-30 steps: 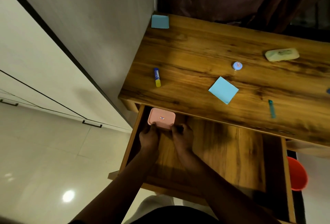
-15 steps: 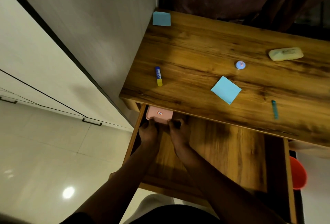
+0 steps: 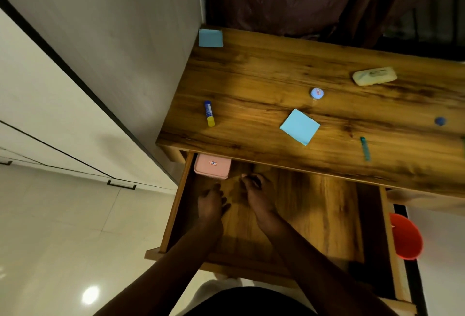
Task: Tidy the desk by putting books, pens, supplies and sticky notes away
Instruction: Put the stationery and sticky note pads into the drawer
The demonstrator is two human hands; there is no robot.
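Case: pink rounded plastic case (image 3: 212,169), lodged in the 11 o'clock corner of the wooden drawer (image 3: 314,215).
Hands: left hand (image 3: 210,206), right hand (image 3: 255,191) loosely curled, nothing held.
Desk: glossy grained desktop (image 3: 251,76); square blue sticky notes (image 3: 299,126).
Floor: pale polished tiles (image 3: 75,227).

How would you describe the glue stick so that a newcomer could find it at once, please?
Start at the wooden desk top above the open drawer and look toward its left end. The glue stick lies there alone: a short blue tube with a yellow end, unlike the slim teal pen far to the right.
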